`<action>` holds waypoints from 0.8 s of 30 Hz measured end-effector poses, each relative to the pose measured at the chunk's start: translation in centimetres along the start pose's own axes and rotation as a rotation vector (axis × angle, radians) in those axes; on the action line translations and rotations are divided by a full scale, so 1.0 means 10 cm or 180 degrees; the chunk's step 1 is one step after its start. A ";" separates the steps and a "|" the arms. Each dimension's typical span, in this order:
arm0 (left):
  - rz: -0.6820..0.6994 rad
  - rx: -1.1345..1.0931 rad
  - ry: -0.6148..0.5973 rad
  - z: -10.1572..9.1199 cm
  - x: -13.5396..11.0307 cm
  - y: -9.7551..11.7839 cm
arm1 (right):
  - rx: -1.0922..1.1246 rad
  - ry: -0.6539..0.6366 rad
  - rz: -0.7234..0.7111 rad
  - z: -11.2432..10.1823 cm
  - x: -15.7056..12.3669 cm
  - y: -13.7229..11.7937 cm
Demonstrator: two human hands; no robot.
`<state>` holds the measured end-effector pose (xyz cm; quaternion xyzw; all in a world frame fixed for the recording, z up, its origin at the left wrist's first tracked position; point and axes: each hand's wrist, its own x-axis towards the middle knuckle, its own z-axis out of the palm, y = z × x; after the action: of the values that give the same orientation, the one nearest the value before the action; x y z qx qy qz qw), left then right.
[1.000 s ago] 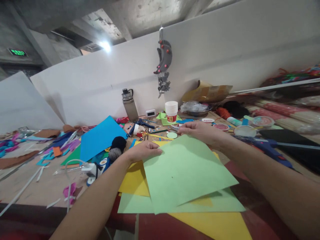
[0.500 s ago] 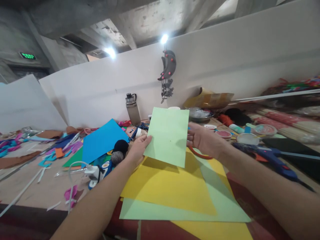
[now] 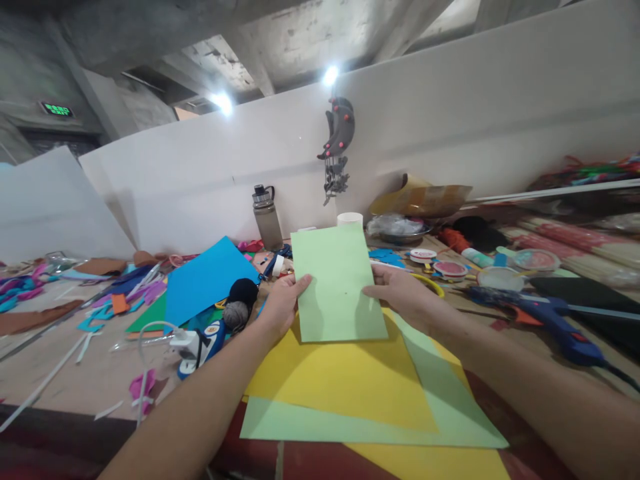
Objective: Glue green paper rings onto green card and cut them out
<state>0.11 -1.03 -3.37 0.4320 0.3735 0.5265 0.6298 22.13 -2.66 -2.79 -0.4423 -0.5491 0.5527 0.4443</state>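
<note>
Cluttered table [image 3: 75, 373] with blue sheet [image 3: 205, 280], paper stack [image 3: 350, 387], glue gun [image 3: 545, 317], water bottle [image 3: 267, 217].

White cup [image 3: 349, 218] mostly behind the green sheet [image 3: 337, 283] (only its rim visible)

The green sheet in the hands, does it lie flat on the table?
No, the left hand and right hand hold the green sheet raised above the yellow sheet.

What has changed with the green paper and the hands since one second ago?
The left hand and right hand raised the light green sheet from lying flat on the stack to nearly upright, keeping hold of its edges. The yellow sheet under it is now uncovered. The blue sheet, bottle and glue gun stayed in place.
</note>
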 end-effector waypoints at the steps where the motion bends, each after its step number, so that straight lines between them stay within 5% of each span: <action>1: 0.0078 -0.0052 0.0066 0.01 0.00 0.01 | -0.0019 0.0089 -0.0126 -0.01 0.01 0.00; 6: 0.0231 -0.0231 -0.0017 0.07 -0.08 0.06 | -0.0218 0.0335 -0.0312 0.05 -0.02 -0.02; 11: -0.0145 -0.0156 -0.0224 0.15 -0.15 0.02 | -0.0581 0.0303 -0.0348 0.09 -0.05 -0.02; 19: -0.0091 -0.0348 0.0033 0.14 -0.10 -0.02 | 0.0294 -0.0067 -0.0275 0.02 -0.02 -0.04; 24: -0.0124 -0.0471 -0.0092 0.09 -0.08 -0.04 | 0.0182 -0.0195 -0.0186 0.06 -0.03 0.00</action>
<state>0.98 -1.94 -3.40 0.3844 0.3327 0.5341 0.6755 21.63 -3.04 -2.75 -0.3961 -0.5591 0.5682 0.4557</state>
